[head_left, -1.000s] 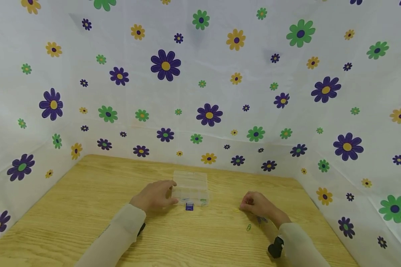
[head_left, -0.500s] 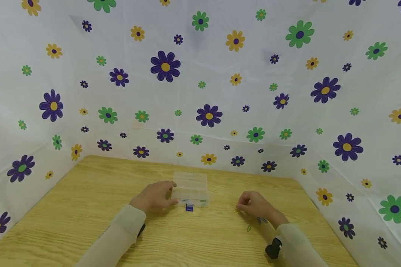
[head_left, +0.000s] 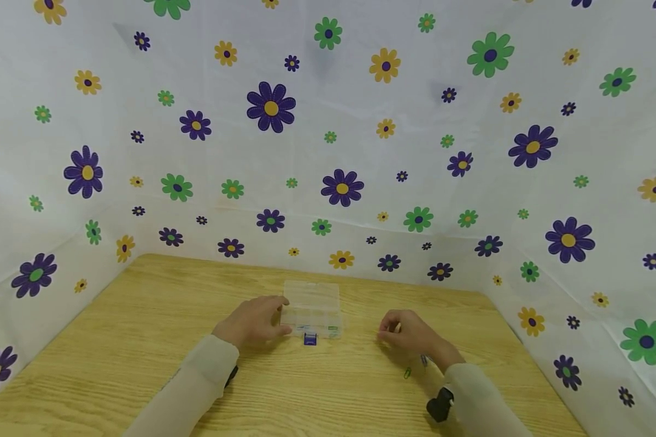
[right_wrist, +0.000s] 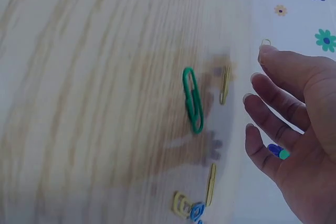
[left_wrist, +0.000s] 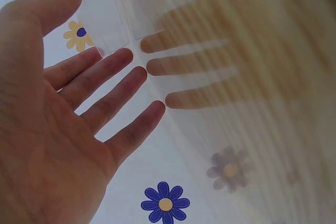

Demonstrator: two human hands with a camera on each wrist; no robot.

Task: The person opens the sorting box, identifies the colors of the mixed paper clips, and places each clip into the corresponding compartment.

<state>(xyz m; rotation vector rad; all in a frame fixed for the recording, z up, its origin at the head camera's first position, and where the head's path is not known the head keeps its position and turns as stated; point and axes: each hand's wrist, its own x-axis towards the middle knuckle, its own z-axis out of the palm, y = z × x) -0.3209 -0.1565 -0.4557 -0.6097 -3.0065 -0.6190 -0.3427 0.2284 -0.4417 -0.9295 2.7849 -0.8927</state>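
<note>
A clear plastic compartment box (head_left: 310, 297) lies with its lid raised back and a blue latch (head_left: 310, 339) at its front. My left hand (head_left: 253, 321) is at the box's left side, fingers spread and straight; its fingertips (left_wrist: 157, 107) come down to the wood in the left wrist view. To the right of the box, my right hand (head_left: 407, 332) pinches a yellow paper clip (right_wrist: 266, 41) between thumb and index finger, with most of the clip covered by the thumb. Below this hand lies a green paper clip (head_left: 407, 372), close to a blue paper clip (head_left: 423, 360).
Small blue and green pieces show inside the box's front compartments. More yellow paper clips (right_wrist: 224, 85) and a blue one (right_wrist: 197, 211) lie on the wooden table (head_left: 328, 388). A white flowered cloth (head_left: 361, 133) rises around the table's back and sides.
My right hand has moved left toward the box, and the yellow paper clip that lay at its fingertips is now between thumb and finger. The left hand and box have stayed in place.
</note>
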